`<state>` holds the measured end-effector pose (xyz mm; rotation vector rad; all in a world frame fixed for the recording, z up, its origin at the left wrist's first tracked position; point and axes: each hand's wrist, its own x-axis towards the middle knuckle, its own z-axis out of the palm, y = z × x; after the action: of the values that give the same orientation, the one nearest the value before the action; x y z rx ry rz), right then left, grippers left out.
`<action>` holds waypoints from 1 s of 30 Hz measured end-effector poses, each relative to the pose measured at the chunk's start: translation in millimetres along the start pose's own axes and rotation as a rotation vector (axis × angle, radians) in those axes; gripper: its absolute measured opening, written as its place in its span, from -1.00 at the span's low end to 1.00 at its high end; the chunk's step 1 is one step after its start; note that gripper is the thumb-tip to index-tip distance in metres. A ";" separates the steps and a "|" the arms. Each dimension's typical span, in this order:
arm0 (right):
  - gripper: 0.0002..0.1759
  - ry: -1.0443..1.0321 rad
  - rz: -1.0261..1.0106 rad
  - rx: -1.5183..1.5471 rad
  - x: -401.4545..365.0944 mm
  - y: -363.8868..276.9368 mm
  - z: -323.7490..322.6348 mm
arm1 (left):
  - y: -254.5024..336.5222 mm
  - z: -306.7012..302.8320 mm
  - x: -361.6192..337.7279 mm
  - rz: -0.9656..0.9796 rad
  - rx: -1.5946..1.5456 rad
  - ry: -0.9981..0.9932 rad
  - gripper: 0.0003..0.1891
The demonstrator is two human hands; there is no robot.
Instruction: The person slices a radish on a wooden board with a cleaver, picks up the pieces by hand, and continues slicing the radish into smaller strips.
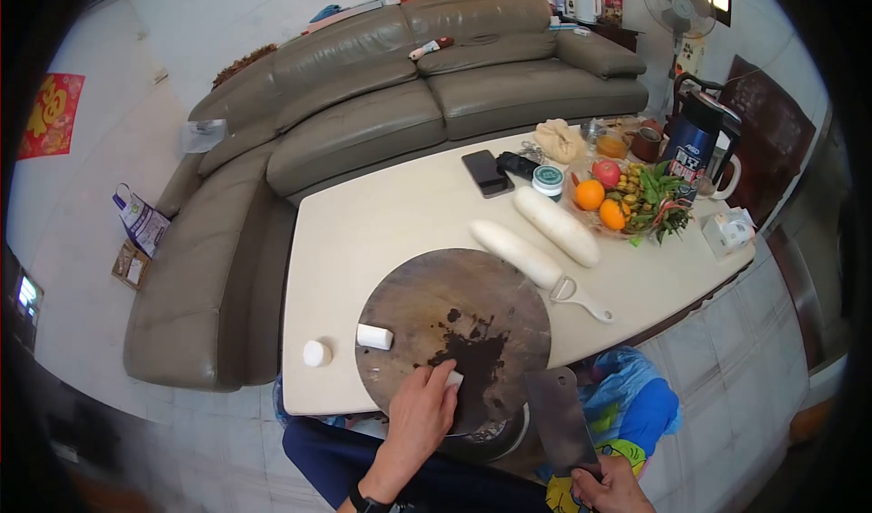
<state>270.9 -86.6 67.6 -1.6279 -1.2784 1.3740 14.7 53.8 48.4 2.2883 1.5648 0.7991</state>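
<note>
My left hand (422, 409) is over the near part of a round wooden chopping board (409, 286), fingers closed around a small white radish piece (454, 380) that is mostly hidden. My right hand (613, 488) grips a cleaver (559, 422) by its handle, the broad blade just off the board's right edge. A short cut radish chunk (374, 336) lies on the board's left side. Dark wet patches mark the wood. Beyond the board lie two long peeled white radishes (518, 254) (556, 226), with a white peeler (581, 300) touching the nearer one's end.
A small white round piece (317, 353) sits left of the board. At the table's right are a fruit bowl (607, 213), a blue kettle (698, 136), a tissue pack (728, 232), a jar (547, 181) and a phone (487, 173). A grey sofa (354, 132) wraps behind.
</note>
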 end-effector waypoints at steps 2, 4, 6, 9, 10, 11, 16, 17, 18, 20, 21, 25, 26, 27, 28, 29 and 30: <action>-0.82 -0.091 0.034 -0.116 4.3 -5.5 0.7 | 5.5 -7.8 -19.1 -0.261 -0.054 -0.086 -0.67; -0.84 -0.122 -0.032 -0.155 13.5 -14.4 5.8 | 8.2 -3.4 -29.2 -0.279 -0.031 -0.074 -0.64; -0.81 -0.153 -0.086 -0.189 23.7 -24.1 13.5 | 20.9 -0.6 -35.0 -0.356 -0.230 0.020 -0.63; -0.82 -0.227 -0.039 -0.219 40.8 -42.5 17.7 | 28.5 -6.8 -32.2 -0.423 -0.376 0.024 -0.47; -0.82 -0.214 -0.017 -0.216 45.7 -46.3 17.9 | 31.4 -9.7 -31.1 -0.460 -0.501 0.036 -0.41; -0.80 -0.203 -0.118 -0.306 51.0 -46.8 19.4 | 29.7 -12.7 -31.7 -0.425 -0.525 -0.036 -0.37; -0.69 -0.220 -0.209 -0.457 66.4 -49.6 23.7 | 11.6 4.6 -41.5 -0.321 -0.549 -0.111 -0.47; -0.69 -0.216 -0.192 -0.454 68.2 -51.4 25.2 | 14.3 6.1 -41.7 -0.316 -0.487 -0.062 -0.48; -0.67 -0.236 -0.198 -0.484 69.1 -54.0 26.2 | 16.7 8.6 -42.1 -0.311 -0.425 -0.013 -0.49; -0.65 -0.252 -0.188 -0.513 71.8 -59.7 25.6 | 19.4 15.7 -43.5 -0.293 -0.352 0.024 -0.50; -0.62 -0.274 -0.219 -0.512 73.8 -62.6 25.2 | 21.1 17.2 -43.2 -0.275 -0.268 0.077 -0.51; -0.53 -0.341 -0.304 -0.594 74.6 -72.3 18.2 | 26.8 14.6 -47.6 -0.327 -0.246 0.093 -0.49; -0.53 -0.345 -0.293 -0.588 73.6 -75.8 17.5 | 19.6 15.7 -54.6 -0.175 -0.165 0.161 -0.54; -0.59 -0.344 -0.328 -0.644 72.0 -80.1 17.1 | 13.8 15.7 -59.3 -0.021 -0.086 0.226 -0.59; -0.65 -0.343 -0.363 -0.701 70.5 -83.1 16.7 | 9.2 16.1 -63.5 -0.024 -0.086 0.213 -0.59; -0.65 -0.345 -0.353 -0.694 68.1 -83.8 15.9 | 5.0 16.8 -67.2 0.074 -0.031 0.216 -0.65; -0.64 -0.318 -0.463 -0.796 64.7 -83.1 15.4 | 1.9 18.7 -68.8 0.173 0.023 0.217 -0.71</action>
<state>232.5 -0.9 117.8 -1.4374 -2.4317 0.8895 8.2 -8.2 13.8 2.4493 1.4800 1.1122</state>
